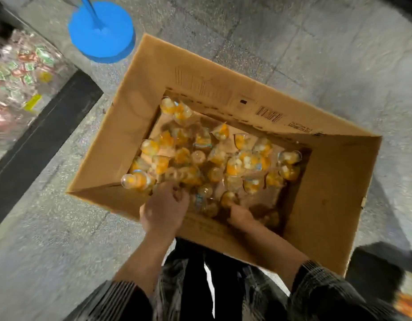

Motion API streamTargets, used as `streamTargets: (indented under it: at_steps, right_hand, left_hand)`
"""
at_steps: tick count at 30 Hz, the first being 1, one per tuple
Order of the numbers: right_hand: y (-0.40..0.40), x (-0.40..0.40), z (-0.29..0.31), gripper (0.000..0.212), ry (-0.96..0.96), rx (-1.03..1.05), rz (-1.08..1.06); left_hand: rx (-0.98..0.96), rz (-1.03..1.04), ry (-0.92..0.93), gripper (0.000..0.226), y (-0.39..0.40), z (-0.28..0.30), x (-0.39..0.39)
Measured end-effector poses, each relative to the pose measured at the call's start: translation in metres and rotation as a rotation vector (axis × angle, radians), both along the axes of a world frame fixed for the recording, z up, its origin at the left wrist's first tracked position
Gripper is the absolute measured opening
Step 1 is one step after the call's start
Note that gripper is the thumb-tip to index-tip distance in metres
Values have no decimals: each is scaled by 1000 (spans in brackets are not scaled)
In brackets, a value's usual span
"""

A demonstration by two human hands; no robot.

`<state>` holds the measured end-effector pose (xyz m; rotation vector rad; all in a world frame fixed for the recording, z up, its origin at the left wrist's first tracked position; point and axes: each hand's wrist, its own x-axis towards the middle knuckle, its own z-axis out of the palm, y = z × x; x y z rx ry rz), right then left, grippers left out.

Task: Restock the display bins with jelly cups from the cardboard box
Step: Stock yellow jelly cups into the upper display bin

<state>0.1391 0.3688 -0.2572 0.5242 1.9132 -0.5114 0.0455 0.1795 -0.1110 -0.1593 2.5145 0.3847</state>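
Cardboard box [223, 107], many jelly cups [214, 158].

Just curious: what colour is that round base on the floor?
Bright blue round base, seen in the head view.

This looks like a shop floor. At the far left of the frame stands a clear plastic display bin [19, 72] heaped with small red-and-green wrapped sweets and bearing a yellow label. In the middle, a large open brown cardboard box [327, 205] printed with barcodes sits on the speckled grey concrete floor [293, 31]. A round blue stand base [103, 33] occupies the upper left.
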Motion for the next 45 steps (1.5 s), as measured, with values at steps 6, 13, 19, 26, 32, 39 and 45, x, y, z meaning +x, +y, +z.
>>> streamTargets:
  at_steps: [6,13,19,26,32,39,45]
  right_hand:
    - [-7,0,-28,57,49,71,3]
    - [2,3,-42,57,182,79,-30]
    - [26,1,-20,67,294,-176,-104]
    - [10,-26,62,40,421,-561,-616]
    - [-41,-43,98,19,412,-790,-866]
    - [-22,-41,64,27,314,-618,-796]
    - [22,-47,-13,43,285,153,-247]
  left_hand:
    - [4,-52,-7,28,-2,-9,2]
    - [35,-32,44,26,-4,-13,5]
    - [28,-100,92,31,-3,-9,7]
    - [77,-291,38,55,-7,-2,7]
    - [253,-279,55,86,-9,-8,12]
    - [139,-272,108,79,-9,-8,10]
    - [149,-258,147,79,-8,-10,11]
